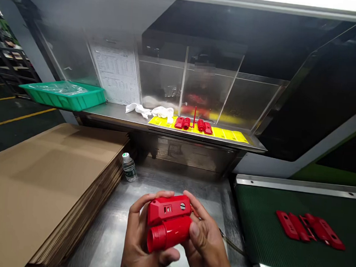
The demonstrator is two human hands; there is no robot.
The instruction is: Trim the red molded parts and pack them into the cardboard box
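Both of my hands hold a red plastic molded part (169,222) above the metal table. It has a flat panel with small cutouts and a round hole, joined to a hollow cylinder with a threaded open end. My left hand (138,244) is wrapped round its left side, with the fingers behind it and the thumb below. On the right, my right hand (208,243) grips the other end, its thumb on the cylinder. Part of something dark and thin (231,244) shows beyond my right hand; I cannot make out what it is.
A green conveyor belt (258,212) at right carries similar red parts (310,230). Stacked cardboard (49,181) stands at left beside a water bottle (129,168). The shelf (112,114) holds a green tray (67,97), white gloves (150,111) and more red parts (193,125) on yellow paper.
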